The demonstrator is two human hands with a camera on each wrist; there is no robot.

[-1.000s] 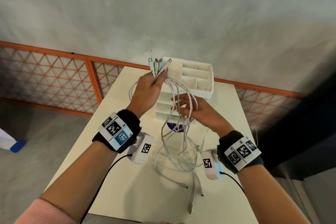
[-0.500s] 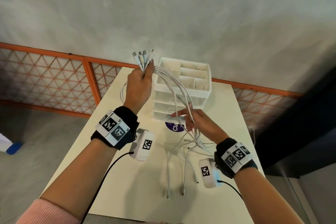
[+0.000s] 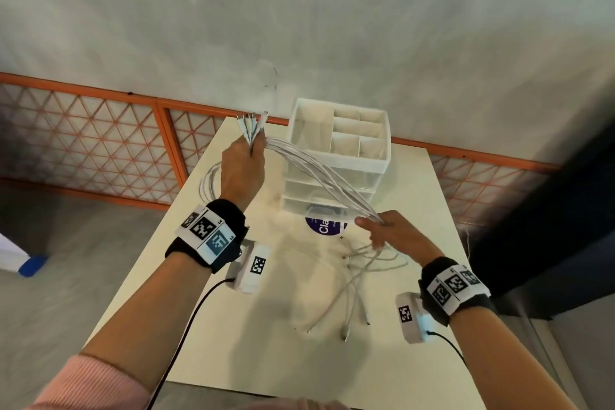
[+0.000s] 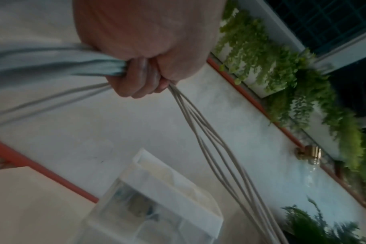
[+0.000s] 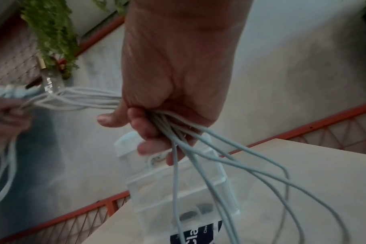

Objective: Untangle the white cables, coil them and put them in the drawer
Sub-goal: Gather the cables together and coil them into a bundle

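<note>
1. The left hand (image 3: 243, 166) is raised over the far left part of the counter (image 3: 233, 343), its grip clenched round the white cables (image 3: 319, 173) just below their plugs (image 3: 251, 123), which fan upward out of the fist.
2. The right hand (image 3: 396, 233) is lower and nearer, its fingers (image 5: 148, 130) curled round the same bundle (several strands pass through the fist).
3. Between the hands the cables arc in front of the drawer unit (image 3: 336, 156).
4. Below the right hand the loose ends trail onto the counter; another loop hangs left of the left wrist.
5. A purple-labelled clear container (image 3: 324, 221) sits at the unit's base.
</note>
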